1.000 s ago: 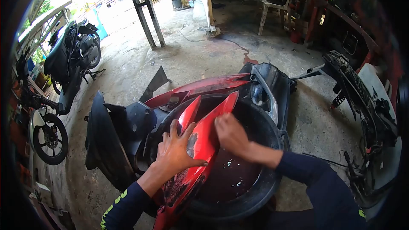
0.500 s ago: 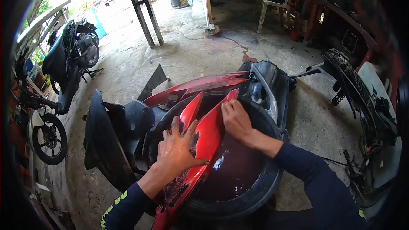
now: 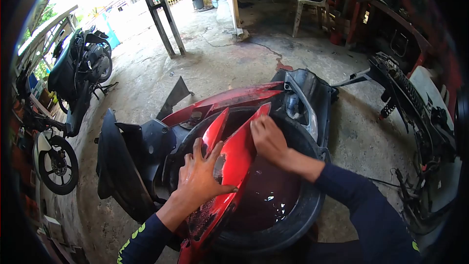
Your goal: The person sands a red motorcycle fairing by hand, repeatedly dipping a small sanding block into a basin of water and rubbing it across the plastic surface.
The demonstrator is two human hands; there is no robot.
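A red panel (image 3: 229,166) lies slanted across a black tub (image 3: 293,215) that holds dark water, its pointed end toward the far rim and its lower end over the near rim. The left hand (image 3: 198,176) lies flat on the panel's left half, its grip spread wide, fingers fanned and thumb stretched across the red surface beside a scuffed, dirty patch. The right hand (image 3: 267,139) presses on the panel's right edge over the water, its grip closed with the fingers curled together; whether it holds anything I cannot tell. Behind the tub lie black panels (image 3: 141,146) and another red panel (image 3: 229,99) on the concrete floor (image 3: 220,63). Far left of the tub stands a motorbike (image 3: 73,73).
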